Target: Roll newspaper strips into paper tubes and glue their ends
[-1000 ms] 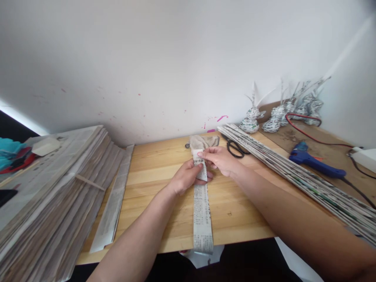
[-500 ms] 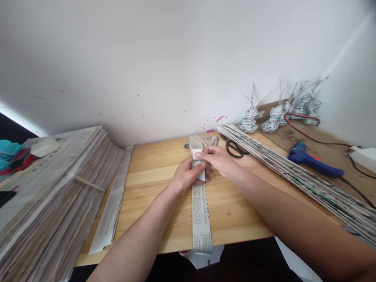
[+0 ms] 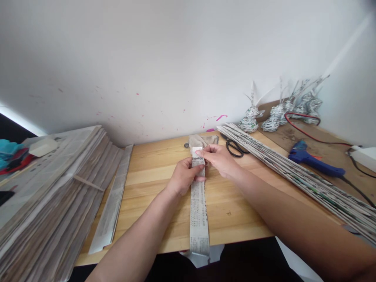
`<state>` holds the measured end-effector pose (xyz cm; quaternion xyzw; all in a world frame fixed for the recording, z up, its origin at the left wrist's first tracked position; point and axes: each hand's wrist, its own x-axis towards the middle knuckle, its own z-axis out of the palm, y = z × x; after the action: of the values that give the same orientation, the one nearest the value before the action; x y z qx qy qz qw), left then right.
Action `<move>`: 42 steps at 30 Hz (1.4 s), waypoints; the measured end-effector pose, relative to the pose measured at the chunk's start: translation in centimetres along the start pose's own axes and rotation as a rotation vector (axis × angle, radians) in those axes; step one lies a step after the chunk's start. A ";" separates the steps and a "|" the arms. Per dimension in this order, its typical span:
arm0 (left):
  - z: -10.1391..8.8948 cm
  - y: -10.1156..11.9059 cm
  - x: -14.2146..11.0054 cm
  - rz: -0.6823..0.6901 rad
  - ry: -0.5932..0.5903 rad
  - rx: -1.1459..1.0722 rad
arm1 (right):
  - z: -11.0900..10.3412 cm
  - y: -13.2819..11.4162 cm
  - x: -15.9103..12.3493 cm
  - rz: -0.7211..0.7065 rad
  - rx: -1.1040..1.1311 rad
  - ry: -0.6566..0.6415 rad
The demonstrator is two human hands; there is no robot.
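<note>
A long newspaper strip point(image 3: 199, 213) runs toward me over the wooden table, its near end hanging past the front edge. My left hand point(image 3: 185, 174) grips the strip from the left near its far end, thumb lying across the printed face. From the right, my right hand point(image 3: 216, 158) pinches the far end, with the thumb on the pale blank tip. Most of the fingers behind the paper are hidden. Just beyond the strip's tip lies a crumpled beige cloth point(image 3: 202, 140).
At left stands a tall stack of newspaper strips point(image 3: 88, 188), with a few loose strips point(image 3: 113, 203) beside it. On the right lie black-handled scissors point(image 3: 235, 149), a bundle of rolled paper sticks point(image 3: 288, 176) and a blue glue gun point(image 3: 317, 160). Woven paper figures point(image 3: 249, 119) stand by the wall.
The strip's near part has swung slightly to the left, and its far tip has risen a little. Both hands keep their hold in nearly the same place.
</note>
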<state>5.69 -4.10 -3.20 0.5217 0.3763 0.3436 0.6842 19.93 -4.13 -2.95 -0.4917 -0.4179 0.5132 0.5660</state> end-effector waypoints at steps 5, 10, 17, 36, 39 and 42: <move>0.1 0.2 0.1 -0.006 0.034 -0.086 | 0.3 0.4 -0.2 0.044 0.003 -0.011; 0.5 0.1 0.0 0.010 0.098 0.078 | 0.4 0.2 -0.5 0.065 -0.026 -0.020; 0.5 0.1 -0.2 0.025 0.078 0.066 | 0.5 0.0 -0.5 0.075 -0.003 -0.036; 0.3 0.3 -0.3 -0.011 0.026 0.041 | 0.2 -0.5 -0.5 0.106 0.008 -0.053; 0.1 0.5 -0.2 -0.010 0.003 0.030 | -0.1 -0.8 -0.4 0.089 0.008 -0.077; -0.2 0.5 -0.1 0.013 -0.004 -0.002 | -0.7 -1.1 -0.2 0.080 -0.025 -0.140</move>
<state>5.38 -3.97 -2.69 0.5240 0.3712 0.3472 0.6834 20.72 -4.42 -1.98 -0.4778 -0.4430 0.5632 0.5082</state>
